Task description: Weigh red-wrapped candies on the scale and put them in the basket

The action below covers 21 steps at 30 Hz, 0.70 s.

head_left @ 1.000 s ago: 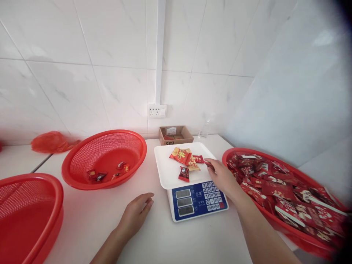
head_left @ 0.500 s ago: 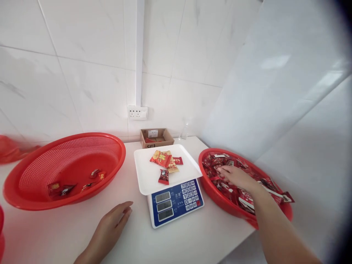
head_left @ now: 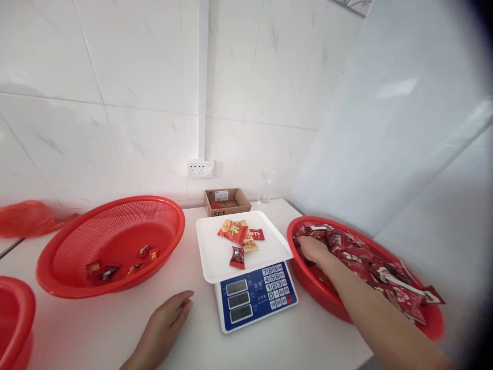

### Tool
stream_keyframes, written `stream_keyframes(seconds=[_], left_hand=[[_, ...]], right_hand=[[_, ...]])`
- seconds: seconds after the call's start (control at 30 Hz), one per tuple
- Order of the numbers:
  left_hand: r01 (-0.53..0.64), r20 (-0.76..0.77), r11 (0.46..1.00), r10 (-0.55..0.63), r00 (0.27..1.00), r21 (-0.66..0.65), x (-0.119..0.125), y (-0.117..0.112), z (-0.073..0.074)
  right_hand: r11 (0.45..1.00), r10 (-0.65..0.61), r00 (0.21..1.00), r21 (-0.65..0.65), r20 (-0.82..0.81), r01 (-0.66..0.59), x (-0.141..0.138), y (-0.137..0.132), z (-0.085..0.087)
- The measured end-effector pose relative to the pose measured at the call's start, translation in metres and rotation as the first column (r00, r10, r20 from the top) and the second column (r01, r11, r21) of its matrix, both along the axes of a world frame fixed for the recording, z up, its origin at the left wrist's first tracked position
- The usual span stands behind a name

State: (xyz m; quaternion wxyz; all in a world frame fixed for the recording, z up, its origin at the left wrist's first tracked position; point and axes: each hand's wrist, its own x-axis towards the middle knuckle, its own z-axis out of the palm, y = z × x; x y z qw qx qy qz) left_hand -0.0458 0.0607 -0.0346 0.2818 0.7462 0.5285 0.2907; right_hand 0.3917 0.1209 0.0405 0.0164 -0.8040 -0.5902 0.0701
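Note:
A blue scale (head_left: 256, 298) with a white tray (head_left: 215, 259) stands at the middle of the white table; several red and yellow snack packets (head_left: 239, 236) lie on the tray. My right hand (head_left: 313, 248) reaches into the red basket (head_left: 308, 282) on the right, which is full of red snack packets (head_left: 370, 259); its fingers curl down among them, and what they grip is hidden. My left hand (head_left: 166, 324) rests flat on the table, left of the scale, fingers stretched out and holding nothing.
A red mesh basket (head_left: 111, 244) with a few packets sits left of the scale, and part of another red basket (head_left: 13, 318) shows at the far left. A small cardboard box (head_left: 226, 201), a wall socket (head_left: 201, 168) and a red plastic bag (head_left: 26, 218) lie at the back.
My right hand left the scale tray and moved right into the full basket, then dug in near its left rim. The view shifted; my left hand stayed flat on the table.

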Motion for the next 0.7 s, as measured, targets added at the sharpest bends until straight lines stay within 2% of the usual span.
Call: stream_keyframes(seconds=[0.1,0.2,0.3,0.37,0.43,0.57,0.7], left_hand=[[0.003,0.020,1.000,-0.003,1.000,0.007,0.001,-0.002,0.002],[0.002,0.035,1.000,-0.002,0.999,-0.006,0.000,-0.003,0.003],[-0.006,0.031,1.000,0.006,1.000,-0.012,0.000,-0.004,0.004],[-0.005,0.033,1.000,0.005,0.999,-0.013,0.000,-0.004,0.004],[-0.003,0.032,1.000,0.003,0.999,-0.017,0.000,-0.004,0.004],[-0.003,0.014,1.000,0.004,1.000,-0.031,0.001,-0.004,0.006],[-0.006,0.030,0.999,0.007,1.000,-0.038,0.001,-0.004,0.008]], right_hand=[[0.999,-0.017,1.000,0.034,0.012,0.017,0.002,-0.004,0.008],[0.991,-0.094,0.994,0.104,0.051,0.089,0.002,-0.008,0.025],[0.945,-0.139,0.990,0.302,0.016,0.127,-0.012,-0.013,0.041],[0.896,-0.051,0.995,0.436,-0.088,0.085,-0.031,-0.017,0.045],[0.872,0.073,0.987,0.490,-0.142,0.006,-0.054,-0.021,0.043],[0.880,0.255,0.960,0.439,-0.114,-0.181,-0.094,-0.023,0.028],[0.867,0.382,0.846,0.462,-0.373,-0.188,-0.115,-0.015,0.018]])
